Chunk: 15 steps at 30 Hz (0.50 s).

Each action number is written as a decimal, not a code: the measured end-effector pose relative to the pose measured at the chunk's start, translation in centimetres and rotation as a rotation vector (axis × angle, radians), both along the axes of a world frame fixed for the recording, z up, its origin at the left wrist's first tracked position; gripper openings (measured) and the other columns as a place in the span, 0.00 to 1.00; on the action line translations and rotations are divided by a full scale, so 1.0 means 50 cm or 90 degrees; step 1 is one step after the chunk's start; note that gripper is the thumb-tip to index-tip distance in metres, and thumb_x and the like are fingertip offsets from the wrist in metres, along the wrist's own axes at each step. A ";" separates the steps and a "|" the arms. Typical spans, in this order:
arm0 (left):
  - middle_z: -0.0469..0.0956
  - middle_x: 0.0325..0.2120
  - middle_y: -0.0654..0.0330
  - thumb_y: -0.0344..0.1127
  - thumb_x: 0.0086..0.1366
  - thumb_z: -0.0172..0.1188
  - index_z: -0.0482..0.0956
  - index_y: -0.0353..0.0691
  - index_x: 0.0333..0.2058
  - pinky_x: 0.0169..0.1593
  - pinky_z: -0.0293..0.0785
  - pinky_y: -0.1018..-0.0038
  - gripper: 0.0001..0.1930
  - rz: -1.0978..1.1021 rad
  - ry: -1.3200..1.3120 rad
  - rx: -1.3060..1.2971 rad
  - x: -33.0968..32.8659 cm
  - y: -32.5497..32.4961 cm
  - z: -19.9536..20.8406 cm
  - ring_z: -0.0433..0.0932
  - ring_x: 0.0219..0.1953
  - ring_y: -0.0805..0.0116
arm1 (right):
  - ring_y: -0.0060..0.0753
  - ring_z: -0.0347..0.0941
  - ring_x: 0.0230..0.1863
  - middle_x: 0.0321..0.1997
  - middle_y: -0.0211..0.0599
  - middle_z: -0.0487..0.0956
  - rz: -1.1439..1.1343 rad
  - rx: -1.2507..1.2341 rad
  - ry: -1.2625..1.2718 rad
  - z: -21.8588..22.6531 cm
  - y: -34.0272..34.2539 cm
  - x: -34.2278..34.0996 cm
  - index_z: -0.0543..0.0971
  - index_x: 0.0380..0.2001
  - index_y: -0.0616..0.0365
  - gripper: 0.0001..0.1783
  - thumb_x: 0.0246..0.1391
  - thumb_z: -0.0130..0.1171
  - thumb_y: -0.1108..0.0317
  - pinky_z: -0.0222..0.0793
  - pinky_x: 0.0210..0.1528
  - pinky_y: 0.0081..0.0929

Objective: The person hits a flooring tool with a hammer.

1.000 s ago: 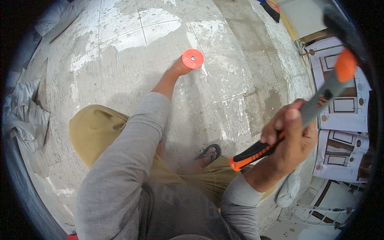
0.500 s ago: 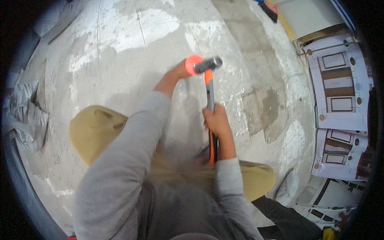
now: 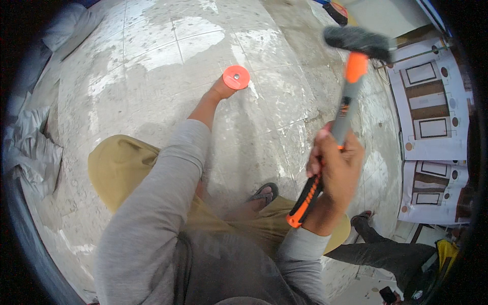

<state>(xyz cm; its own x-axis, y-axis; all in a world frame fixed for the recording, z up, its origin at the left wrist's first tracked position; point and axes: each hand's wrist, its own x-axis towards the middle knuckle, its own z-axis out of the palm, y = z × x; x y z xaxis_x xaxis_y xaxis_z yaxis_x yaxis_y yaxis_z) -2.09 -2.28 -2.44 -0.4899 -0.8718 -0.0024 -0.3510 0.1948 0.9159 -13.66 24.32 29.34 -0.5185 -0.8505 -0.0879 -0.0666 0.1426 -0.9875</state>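
Observation:
My left hand point(image 3: 220, 90), arm stretched forward over the floor, is closed round a chisel topped by a round orange guard point(image 3: 237, 71). The chisel's metal striking end shows as a small spot at the guard's middle; its shaft and tip are hidden beneath. In my right hand point(image 3: 338, 170) is a club hammer point(image 3: 347, 109), gripped partway along its grey, black and orange handle. The hammer's dark head is raised, well apart from the chisel and to its right, and slightly blurred.
Dusty, patchy tiled floor point(image 3: 168, 96) spreads around my bent knees. Crumpled pale sheeting point(image 3: 35, 152) lies at left. Printed sheets with framed drawings point(image 3: 432, 101) stand at right. Another person's dark-trousered leg point(image 3: 391, 256) and a phone point(image 3: 388, 294) are at lower right.
The hammer head has lifted off the chisel's end and swung up to the right with my right hand. My left hand has stayed nearly in place. The other person's leg has shifted.

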 end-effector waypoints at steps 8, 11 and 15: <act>0.76 0.50 0.53 0.40 0.60 0.60 0.74 0.42 0.50 0.55 0.70 0.66 0.20 -0.043 0.024 -0.033 -0.030 0.013 -0.002 0.73 0.53 0.58 | 0.16 0.60 0.10 0.16 0.29 0.67 -0.056 -0.339 0.224 0.144 -0.060 0.028 0.71 0.33 0.62 0.08 0.59 0.56 0.67 0.58 0.11 0.17; 0.77 0.48 0.53 0.39 0.60 0.60 0.75 0.42 0.49 0.54 0.71 0.66 0.19 -0.062 0.020 -0.022 -0.021 0.023 0.014 0.74 0.52 0.59 | 0.17 0.61 0.10 0.15 0.28 0.66 -0.119 -0.342 0.213 0.092 -0.101 0.035 0.71 0.31 0.61 0.06 0.60 0.54 0.70 0.59 0.12 0.17; 0.79 0.46 0.53 0.42 0.57 0.62 0.76 0.42 0.48 0.52 0.72 0.64 0.20 -0.077 0.035 -0.048 -0.031 0.025 0.009 0.76 0.49 0.55 | 0.48 0.74 0.26 0.26 0.48 0.76 0.051 -0.010 0.397 -0.239 -0.082 0.015 0.75 0.34 0.62 0.10 0.54 0.56 0.66 0.70 0.31 0.40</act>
